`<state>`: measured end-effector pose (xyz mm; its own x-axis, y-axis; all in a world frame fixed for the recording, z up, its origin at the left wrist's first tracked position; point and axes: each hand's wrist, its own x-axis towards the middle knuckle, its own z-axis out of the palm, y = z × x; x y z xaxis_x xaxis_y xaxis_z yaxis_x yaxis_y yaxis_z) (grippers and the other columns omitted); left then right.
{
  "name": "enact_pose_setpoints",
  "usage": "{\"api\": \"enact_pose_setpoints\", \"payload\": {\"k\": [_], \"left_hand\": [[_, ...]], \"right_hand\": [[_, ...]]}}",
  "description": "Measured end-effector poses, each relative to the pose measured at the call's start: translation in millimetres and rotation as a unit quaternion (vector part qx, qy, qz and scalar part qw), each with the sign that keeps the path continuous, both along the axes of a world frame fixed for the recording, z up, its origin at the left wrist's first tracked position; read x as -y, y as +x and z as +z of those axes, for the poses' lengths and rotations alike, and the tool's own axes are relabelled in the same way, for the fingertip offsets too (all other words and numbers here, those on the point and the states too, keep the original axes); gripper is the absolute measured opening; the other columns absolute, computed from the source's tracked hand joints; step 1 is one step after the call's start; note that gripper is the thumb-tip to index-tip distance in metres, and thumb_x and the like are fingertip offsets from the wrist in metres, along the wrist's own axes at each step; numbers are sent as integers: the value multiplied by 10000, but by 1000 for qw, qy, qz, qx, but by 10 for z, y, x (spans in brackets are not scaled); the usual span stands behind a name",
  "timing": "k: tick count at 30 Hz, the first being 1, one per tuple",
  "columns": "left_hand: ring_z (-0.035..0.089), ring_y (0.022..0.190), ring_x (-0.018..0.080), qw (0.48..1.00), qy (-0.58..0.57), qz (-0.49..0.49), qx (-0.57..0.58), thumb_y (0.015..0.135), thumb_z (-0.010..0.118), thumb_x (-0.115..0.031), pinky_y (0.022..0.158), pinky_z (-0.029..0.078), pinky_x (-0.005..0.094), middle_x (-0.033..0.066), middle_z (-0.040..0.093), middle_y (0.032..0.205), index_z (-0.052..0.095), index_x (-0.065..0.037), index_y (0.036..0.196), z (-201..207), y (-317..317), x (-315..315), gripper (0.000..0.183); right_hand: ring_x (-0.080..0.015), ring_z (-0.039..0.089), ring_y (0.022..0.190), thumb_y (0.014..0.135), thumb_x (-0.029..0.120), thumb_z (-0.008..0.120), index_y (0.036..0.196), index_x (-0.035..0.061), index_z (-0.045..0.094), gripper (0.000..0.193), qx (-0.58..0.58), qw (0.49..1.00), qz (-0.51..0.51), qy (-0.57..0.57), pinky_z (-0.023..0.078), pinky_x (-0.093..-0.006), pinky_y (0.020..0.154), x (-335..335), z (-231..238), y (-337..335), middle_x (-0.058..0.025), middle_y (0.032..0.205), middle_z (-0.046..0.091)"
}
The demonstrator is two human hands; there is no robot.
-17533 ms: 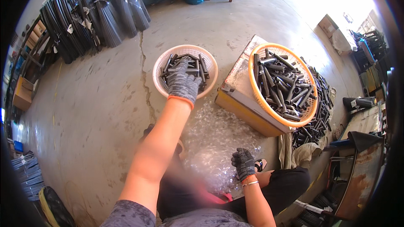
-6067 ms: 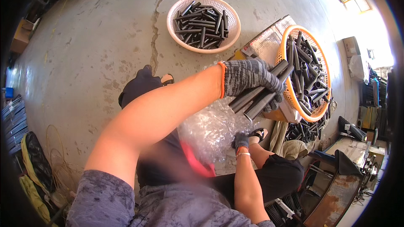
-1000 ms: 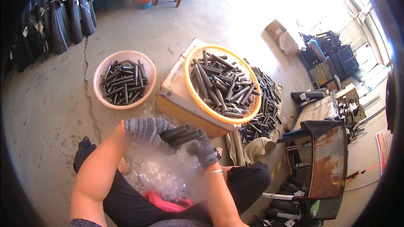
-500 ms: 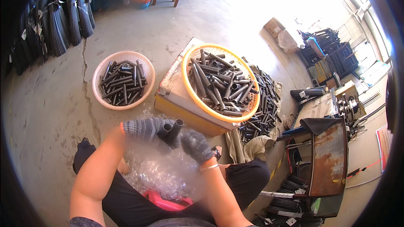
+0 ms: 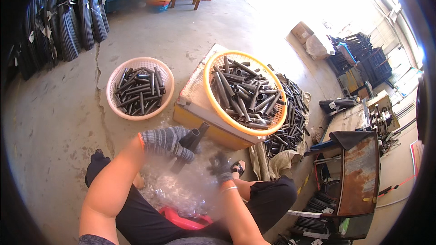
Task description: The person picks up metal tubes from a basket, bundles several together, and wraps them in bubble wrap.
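Note:
My left hand (image 5: pixel 164 142), in a striped grey knit glove, is closed around a pair of short black tubes (image 5: pixel 194 138). Their hollow ends point up and to the right, and a lower end shows beneath the fingers. To the right, apart from the tubes, is my right hand (image 5: pixel 220 168) in a dark grey glove. Its fingers look spread and hold nothing visible, though haze softens them. Below both hands, between my legs, lies crumpled clear plastic (image 5: pixel 175 189), with a pink-red object (image 5: pixel 184 220) partly showing near my lap.
An orange basket (image 5: pixel 207 91) of black tubes rests on a cardboard box (image 5: pixel 204 124) ahead. Left of it, a pale pink basket (image 5: pixel 111 91) holds more tubes. Loose tubes (image 5: pixel 290 122) lie heaped on cloth at right, near a rusty-topped stand (image 5: pixel 358 172).
My right hand has drawn back from the tubes, and its fingers have spread. The tubes in my left hand now tilt more to the right. The whole view has shifted slightly.

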<state>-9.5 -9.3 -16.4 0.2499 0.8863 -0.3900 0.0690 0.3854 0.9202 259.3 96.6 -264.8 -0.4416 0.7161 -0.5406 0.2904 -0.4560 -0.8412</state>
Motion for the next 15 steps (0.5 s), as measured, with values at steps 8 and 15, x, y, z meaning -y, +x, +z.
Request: {"api": "enact_pose_setpoints", "payload": {"k": [8,15], "left_hand": [[620,679,123,986,83,-29,143,804,680,-120,566,497,260,67,662,805,610,-7,1032,191,142,-206,264],[656,804,203,985,-26,-8,173,801,685,-85,714,549,319,122,666,900,553,4,1089,-98,224,-130,329]], "right_hand": [[-113,501,581,812,92,659,1332,132,342,611,-294,924,221,107,415,-232,467,236,1814,-671,-101,1004,542],[-155,505,578,883,307,567,934,103,578,211,99,905,225,348,396,-269,490,-27,454,-162,-28,680,542]]}}
